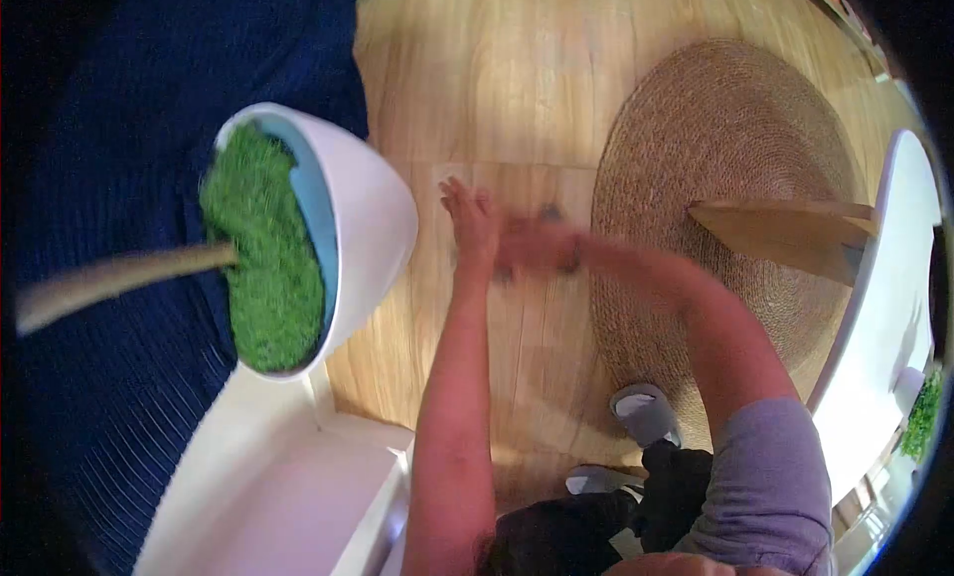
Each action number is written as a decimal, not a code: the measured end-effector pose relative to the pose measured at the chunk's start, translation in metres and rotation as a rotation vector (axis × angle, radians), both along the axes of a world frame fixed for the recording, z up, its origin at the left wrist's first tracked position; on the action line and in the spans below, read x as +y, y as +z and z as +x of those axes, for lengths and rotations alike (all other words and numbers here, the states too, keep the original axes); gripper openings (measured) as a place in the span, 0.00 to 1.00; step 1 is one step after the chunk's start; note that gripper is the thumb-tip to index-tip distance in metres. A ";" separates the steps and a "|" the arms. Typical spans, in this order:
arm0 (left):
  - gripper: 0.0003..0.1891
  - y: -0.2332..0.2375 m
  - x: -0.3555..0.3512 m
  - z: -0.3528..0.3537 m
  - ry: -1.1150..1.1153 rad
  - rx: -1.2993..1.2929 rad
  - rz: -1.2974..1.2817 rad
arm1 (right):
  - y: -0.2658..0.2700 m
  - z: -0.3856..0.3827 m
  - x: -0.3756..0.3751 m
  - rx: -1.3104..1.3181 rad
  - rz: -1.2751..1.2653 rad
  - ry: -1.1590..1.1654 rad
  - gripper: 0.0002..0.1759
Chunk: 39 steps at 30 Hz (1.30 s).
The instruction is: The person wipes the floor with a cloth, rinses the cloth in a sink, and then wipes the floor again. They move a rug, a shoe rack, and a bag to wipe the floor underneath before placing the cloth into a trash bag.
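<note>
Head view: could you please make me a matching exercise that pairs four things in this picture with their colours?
Things:
1. pot
2. moss inside the pot
3. round woven mat on the wooden floor
4. ribbed cloth at the left

Colours:
A. navy blue
B. white
C. straw tan
D. green

Pairs: 1-B, 2-D, 3-C, 4-A
</note>
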<state>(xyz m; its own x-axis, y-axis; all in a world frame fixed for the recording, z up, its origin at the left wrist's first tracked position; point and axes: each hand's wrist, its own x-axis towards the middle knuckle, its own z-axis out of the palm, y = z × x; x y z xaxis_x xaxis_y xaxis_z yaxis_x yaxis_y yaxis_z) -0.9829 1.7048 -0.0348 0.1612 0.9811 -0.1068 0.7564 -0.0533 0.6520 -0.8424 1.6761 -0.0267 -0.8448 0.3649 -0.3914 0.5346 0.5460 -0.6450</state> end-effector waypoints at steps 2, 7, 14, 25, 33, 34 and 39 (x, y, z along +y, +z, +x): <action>0.42 -0.010 0.033 0.002 0.116 0.068 -0.204 | -0.021 0.065 0.063 -0.131 0.737 -0.412 0.29; 0.63 0.017 0.043 0.022 -0.133 0.663 -0.675 | -0.057 0.217 0.158 -0.445 0.846 -1.112 0.30; 0.73 0.013 0.051 0.022 -0.003 0.580 -0.671 | -0.034 0.117 0.184 -0.415 0.679 -0.849 0.28; 0.73 0.017 0.059 0.026 -0.228 0.764 -0.569 | -0.039 0.318 0.224 -0.395 0.569 -1.614 0.30; 0.67 0.002 0.050 0.013 -0.037 0.493 -0.653 | -0.075 0.159 0.352 -0.567 0.939 -1.072 0.29; 0.67 0.002 0.053 0.014 -0.031 0.492 -0.656 | -0.051 0.108 0.378 -0.417 0.670 -1.060 0.27; 0.63 0.001 0.048 0.013 -0.073 0.579 -0.589 | -0.053 -0.072 0.341 0.176 0.867 -0.685 0.25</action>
<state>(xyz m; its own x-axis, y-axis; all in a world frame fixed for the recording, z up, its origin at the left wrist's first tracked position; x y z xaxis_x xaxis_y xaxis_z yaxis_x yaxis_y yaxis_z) -0.9699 1.7532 -0.0335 -0.0162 0.7278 -0.6856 0.9889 0.1132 0.0967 -0.9146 2.0174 -0.0795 -0.3792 0.8658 0.3265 0.8335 0.4729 -0.2858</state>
